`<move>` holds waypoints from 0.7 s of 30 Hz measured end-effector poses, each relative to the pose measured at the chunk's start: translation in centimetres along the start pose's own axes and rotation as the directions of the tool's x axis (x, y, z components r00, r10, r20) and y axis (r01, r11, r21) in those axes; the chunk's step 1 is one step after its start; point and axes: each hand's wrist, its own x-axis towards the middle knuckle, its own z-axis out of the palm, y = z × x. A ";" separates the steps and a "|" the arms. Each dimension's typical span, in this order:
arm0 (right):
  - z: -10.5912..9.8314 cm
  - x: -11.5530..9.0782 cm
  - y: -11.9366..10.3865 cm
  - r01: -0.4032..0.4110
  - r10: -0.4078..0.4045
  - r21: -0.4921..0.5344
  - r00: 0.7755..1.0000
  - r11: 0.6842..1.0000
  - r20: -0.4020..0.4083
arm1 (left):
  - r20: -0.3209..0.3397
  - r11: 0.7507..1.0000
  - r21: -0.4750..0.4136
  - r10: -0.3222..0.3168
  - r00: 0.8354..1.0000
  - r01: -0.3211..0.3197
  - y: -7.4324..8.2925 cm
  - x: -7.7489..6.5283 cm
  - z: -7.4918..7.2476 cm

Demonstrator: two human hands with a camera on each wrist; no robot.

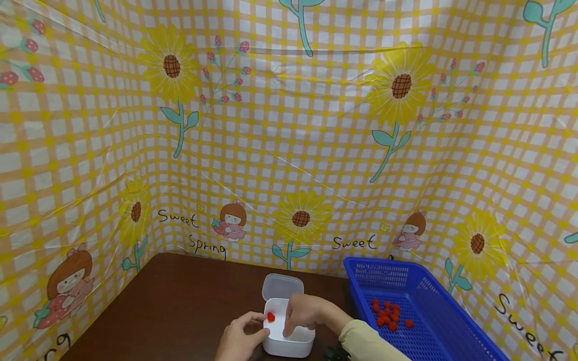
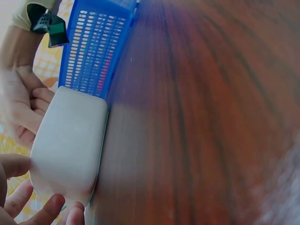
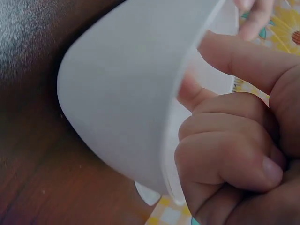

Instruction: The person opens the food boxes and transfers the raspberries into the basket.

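Observation:
A white box, its lid flipped back on the far side, stands on the dark brown table. Inside it, by the left wall, lies a small red berry-like piece. My left hand holds the box at its left side, with curved fingers and thumb against the wall. From the right, my right hand reaches over the rim. Its index finger points down into the box, while the other fingers are curled in. The thumb lies apart from the index finger, whose tip is partly hidden in the right wrist view.
To the right stands a blue perforated basket with several small red pieces in it. A dark green device sits at the right wrist. Checked cloth hangs around the table at the back and sides.

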 end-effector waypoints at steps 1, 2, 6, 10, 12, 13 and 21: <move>0.2 0.1 -0.1 0.000 0.000 -0.005 1.000 1.000 0.008 | -0.001 1.000 -0.002 0.000 1.000 0.000 0.0 0.0 0.0; 0.5 0.2 -0.1 0.000 0.000 -0.007 1.000 1.000 0.015 | -0.003 1.000 0.000 0.002 1.000 -0.002 0.0 0.0 0.0; 1.2 0.3 -0.4 -0.009 0.011 -0.067 1.000 0.998 0.021 | 0.000 1.000 -0.006 0.016 1.000 -0.016 0.0 0.0 0.1; 1.9 0.4 -0.3 -0.016 0.017 -0.146 1.000 0.989 0.004 | 0.013 0.999 -0.023 0.030 0.999 -0.030 0.1 -0.1 0.2; 2.2 0.4 -0.3 -0.014 0.013 -0.154 1.000 0.988 -0.006 | 0.014 0.999 -0.024 0.034 0.999 -0.034 0.1 -0.2 0.2; 2.4 0.4 -0.3 -0.012 0.011 -0.147 1.000 0.989 -0.008 | 0.014 0.999 -0.022 0.032 0.999 -0.032 0.1 -0.2 0.2; 3.0 0.7 -0.6 0.066 -0.068 -0.067 0.997 0.996 -0.025 | 0.012 1.000 -0.006 0.022 1.000 -0.022 0.0 -0.1 0.1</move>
